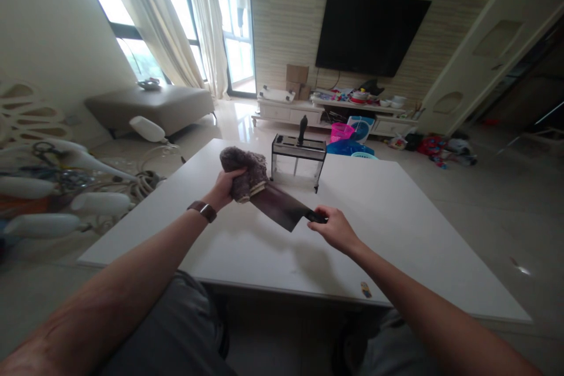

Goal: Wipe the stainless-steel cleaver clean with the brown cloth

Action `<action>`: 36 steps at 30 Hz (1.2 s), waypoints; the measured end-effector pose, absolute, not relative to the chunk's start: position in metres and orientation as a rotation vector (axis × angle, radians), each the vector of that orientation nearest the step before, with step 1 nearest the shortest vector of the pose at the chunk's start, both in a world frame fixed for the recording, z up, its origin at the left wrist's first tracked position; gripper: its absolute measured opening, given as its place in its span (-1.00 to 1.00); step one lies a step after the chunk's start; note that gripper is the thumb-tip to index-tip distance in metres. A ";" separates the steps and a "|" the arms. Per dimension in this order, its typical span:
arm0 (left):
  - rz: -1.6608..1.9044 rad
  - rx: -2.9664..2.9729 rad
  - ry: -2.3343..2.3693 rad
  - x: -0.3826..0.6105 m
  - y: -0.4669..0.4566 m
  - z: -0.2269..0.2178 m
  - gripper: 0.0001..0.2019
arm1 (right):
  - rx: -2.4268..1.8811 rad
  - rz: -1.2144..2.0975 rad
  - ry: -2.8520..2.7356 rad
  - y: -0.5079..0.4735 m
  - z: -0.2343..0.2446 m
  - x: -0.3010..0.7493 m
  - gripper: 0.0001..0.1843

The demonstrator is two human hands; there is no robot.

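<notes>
Brown cloth (244, 173) is bunched in the left hand (224, 188), squeezed around the tip of the knife (279, 207) in the middle of the frame. The right hand (335, 229) grips its handle. If the cloth slips, the blade could cut fingers. Behind, a rack (298, 158) stands on the table (396, 217).
</notes>
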State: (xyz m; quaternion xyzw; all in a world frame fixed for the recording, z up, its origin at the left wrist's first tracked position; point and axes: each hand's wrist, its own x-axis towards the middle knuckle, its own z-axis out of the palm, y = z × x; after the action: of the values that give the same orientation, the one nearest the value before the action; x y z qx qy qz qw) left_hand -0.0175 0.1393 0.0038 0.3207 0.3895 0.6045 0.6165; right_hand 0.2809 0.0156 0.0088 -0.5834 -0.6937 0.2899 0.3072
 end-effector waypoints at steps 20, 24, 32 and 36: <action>0.895 1.342 0.955 -0.015 0.117 -0.005 -0.51 | -1.595 0.707 -1.897 0.017 0.006 0.294 -0.88; 0.942 1.409 0.947 -0.010 0.116 -0.002 -0.54 | -1.599 0.665 -1.925 0.017 0.005 0.296 -0.90; 0.992 1.445 0.983 -0.004 0.113 0.003 -0.56 | -1.631 0.560 -1.976 0.017 0.005 0.298 -0.93; 0.998 1.477 0.999 -0.003 0.112 0.003 -0.58 | -1.639 0.553 -1.977 0.019 0.002 0.298 -0.93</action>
State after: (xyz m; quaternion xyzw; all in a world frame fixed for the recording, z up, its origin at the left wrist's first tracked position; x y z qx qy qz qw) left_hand -0.0026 0.1125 0.0030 0.6167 0.4170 0.4165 0.5219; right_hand 0.2980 0.0186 0.0022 -0.6033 -0.7279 0.2035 0.2544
